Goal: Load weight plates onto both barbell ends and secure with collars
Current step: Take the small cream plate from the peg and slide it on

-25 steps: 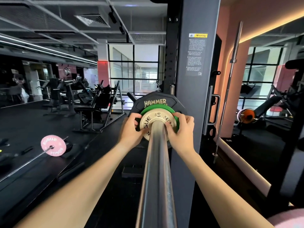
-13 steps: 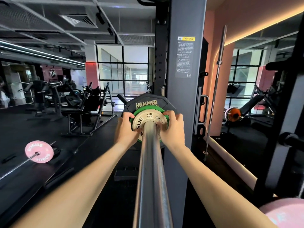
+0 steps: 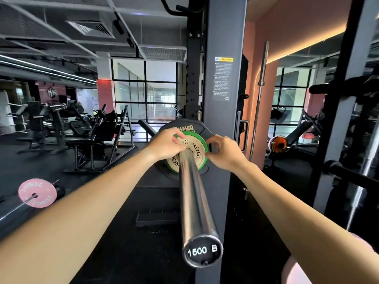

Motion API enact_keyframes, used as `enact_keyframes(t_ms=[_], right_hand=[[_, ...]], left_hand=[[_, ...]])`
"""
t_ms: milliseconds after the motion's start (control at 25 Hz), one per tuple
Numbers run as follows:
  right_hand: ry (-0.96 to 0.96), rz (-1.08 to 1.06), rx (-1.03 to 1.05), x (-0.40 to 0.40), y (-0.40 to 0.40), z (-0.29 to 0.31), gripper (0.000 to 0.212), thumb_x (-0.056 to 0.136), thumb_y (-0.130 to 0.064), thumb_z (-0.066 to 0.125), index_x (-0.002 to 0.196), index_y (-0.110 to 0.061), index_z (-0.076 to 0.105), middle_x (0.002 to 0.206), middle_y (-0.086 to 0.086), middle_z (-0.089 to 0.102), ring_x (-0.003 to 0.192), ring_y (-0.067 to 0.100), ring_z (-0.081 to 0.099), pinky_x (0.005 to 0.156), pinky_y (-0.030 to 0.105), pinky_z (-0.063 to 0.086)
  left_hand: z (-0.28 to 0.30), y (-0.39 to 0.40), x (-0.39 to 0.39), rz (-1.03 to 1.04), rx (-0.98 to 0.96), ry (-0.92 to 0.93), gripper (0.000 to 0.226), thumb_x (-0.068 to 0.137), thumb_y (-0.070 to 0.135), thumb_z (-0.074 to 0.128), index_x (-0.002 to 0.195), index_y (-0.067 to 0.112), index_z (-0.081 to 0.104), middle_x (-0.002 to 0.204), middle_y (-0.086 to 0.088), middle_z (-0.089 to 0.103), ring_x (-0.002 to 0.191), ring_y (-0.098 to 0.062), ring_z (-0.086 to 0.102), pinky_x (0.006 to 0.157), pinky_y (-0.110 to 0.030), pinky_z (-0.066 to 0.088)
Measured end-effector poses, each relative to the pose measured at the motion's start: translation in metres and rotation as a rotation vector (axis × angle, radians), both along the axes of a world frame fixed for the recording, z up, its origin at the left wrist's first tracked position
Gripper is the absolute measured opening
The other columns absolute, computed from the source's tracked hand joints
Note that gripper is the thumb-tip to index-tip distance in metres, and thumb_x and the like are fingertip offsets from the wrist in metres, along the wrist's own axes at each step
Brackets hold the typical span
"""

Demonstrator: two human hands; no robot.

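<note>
1. Barbell sleeve [image 3: 194,193], chrome, runs from its end cap marked "1500 B" low in the middle of the view, up and away to the stacked plates at the rack.
2. Far left, a pink Rogue plate [image 3: 37,192] sits on another bar, well apart from the work.
3. Left hand [image 3: 167,143] rests on the upper left of the small white Rogue plate [image 3: 194,153], fingers curled over its edge and pinching it.
4. That white plate lies against a green plate [image 3: 198,137], which lies against a large black Hammer plate [image 3: 184,126]; all three are threaded on the sleeve.
5. Right hand [image 3: 224,153] is at the right edge of the stack, thumb and fingers bent in a narrow pinch; whether they touch the green rim I cannot tell.
6. Behind the plates stands the grey rack upright [image 3: 223,111] with a warning label [image 3: 223,78].
7. Further right, a bare bar [image 3: 260,87] leans upright against the pink wall.
</note>
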State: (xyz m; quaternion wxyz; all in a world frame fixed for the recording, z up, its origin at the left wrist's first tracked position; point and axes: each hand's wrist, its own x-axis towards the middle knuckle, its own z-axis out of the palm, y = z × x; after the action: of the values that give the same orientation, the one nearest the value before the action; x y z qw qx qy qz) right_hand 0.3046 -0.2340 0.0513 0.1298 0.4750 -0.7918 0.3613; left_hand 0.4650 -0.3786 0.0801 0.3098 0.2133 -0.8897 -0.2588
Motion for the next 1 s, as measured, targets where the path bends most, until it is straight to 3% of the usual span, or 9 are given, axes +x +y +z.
enact_keyframes(t_ms=[200,320,480,640,880,1000], right_hand=[[0.037,-0.114,0.028,-0.004,0.064,0.014,0.037,0.085,-0.023,0.071,0.122,-0.02,0.069,0.116,0.008,0.07,0.109,0.026,0.064,0.09,0.033,0.051],[0.033,-0.17,0.021,-0.009,0.108,0.02,0.032,0.086,-0.021,0.07,0.118,-0.019,0.071,0.109,0.006,0.071,0.101,0.025,0.066,0.082,0.03,0.051],[0.048,-0.237,0.01,-0.02,0.174,0.027,0.026,0.086,-0.024,0.074,0.112,-0.023,0.073,0.107,0.002,0.069,0.1,0.022,0.066,0.084,0.031,0.053],[0.039,-0.268,-0.002,-0.034,0.245,0.036,0.029,0.089,-0.025,0.073,0.117,-0.021,0.071,0.101,0.0,0.063,0.094,0.021,0.062,0.078,0.026,0.046],[0.035,-0.281,0.011,-0.062,0.366,0.035,0.029,0.087,-0.022,0.073,0.116,-0.022,0.073,0.107,0.003,0.071,0.097,0.022,0.068,0.083,0.03,0.055],[0.043,-0.302,0.033,-0.075,0.424,0.038,0.033,0.089,-0.023,0.071,0.122,-0.021,0.07,0.105,0.001,0.068,0.093,0.022,0.068,0.082,0.029,0.055]], left_hand=[[0.018,0.046,-0.024,-0.139,-0.02,-0.062,0.018,0.087,0.021,0.07,0.105,0.02,0.069,0.101,-0.002,0.068,0.078,-0.013,0.06,0.061,-0.022,0.042],[0.031,0.078,-0.041,-0.229,-0.049,-0.083,0.014,0.089,0.021,0.071,0.102,0.017,0.069,0.1,-0.004,0.068,0.067,-0.011,0.058,0.056,-0.022,0.043],[0.056,0.134,-0.058,-0.301,-0.157,-0.123,0.013,0.089,0.026,0.072,0.1,0.021,0.07,0.102,-0.002,0.069,0.084,-0.016,0.064,0.066,-0.023,0.044],[0.077,0.197,-0.075,-0.322,-0.223,-0.135,0.013,0.09,0.027,0.071,0.102,0.021,0.07,0.093,0.002,0.066,0.074,-0.009,0.058,0.059,-0.021,0.04],[0.062,0.313,-0.121,-0.364,-0.206,-0.103,0.01,0.091,0.028,0.069,0.1,0.024,0.07,0.097,0.005,0.068,0.072,-0.01,0.061,0.06,-0.025,0.044],[0.049,0.369,-0.149,-0.4,-0.187,-0.092,0.012,0.089,0.031,0.07,0.1,0.026,0.07,0.101,0.003,0.067,0.082,-0.017,0.064,0.066,-0.029,0.048]])
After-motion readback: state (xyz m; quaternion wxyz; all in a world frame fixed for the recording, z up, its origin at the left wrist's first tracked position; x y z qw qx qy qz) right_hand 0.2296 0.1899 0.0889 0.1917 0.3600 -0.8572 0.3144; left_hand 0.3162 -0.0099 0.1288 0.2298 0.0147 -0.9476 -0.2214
